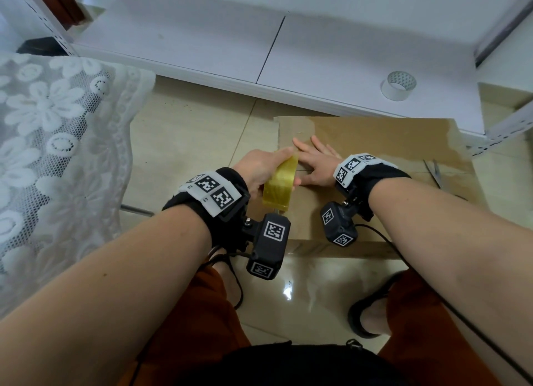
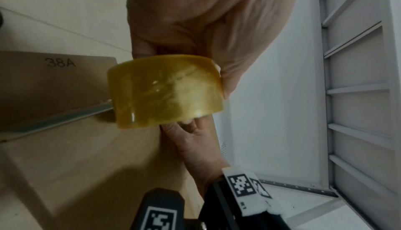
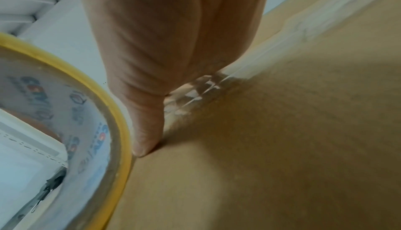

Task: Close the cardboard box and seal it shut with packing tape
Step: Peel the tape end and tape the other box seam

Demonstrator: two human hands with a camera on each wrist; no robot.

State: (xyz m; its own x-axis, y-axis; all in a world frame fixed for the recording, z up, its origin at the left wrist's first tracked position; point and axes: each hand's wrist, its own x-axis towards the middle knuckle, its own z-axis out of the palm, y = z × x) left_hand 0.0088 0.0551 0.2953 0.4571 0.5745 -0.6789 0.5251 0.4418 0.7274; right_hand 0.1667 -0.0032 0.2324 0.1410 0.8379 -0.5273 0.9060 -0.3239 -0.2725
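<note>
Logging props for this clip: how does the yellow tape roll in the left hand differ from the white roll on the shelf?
The yellow tape roll is translucent amber and larger; the white tape roll is pale and smaller in the head view. The yellow one is gripped by the left hand on edge over the cardboard box; the white one lies flat, untouched, on the white shelf. Both are hollow-cored rolls.

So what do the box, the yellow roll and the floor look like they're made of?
Box: brown cardboard, matte, fibrous surface, with a glossy clear strip along the seam.
Yellow roll: translucent plastic tape by the look, shiny with highlights, on a printed, probably paper core.
Floor: likely glazed tile, beige, with grout lines and a mirror-like glare.
</note>
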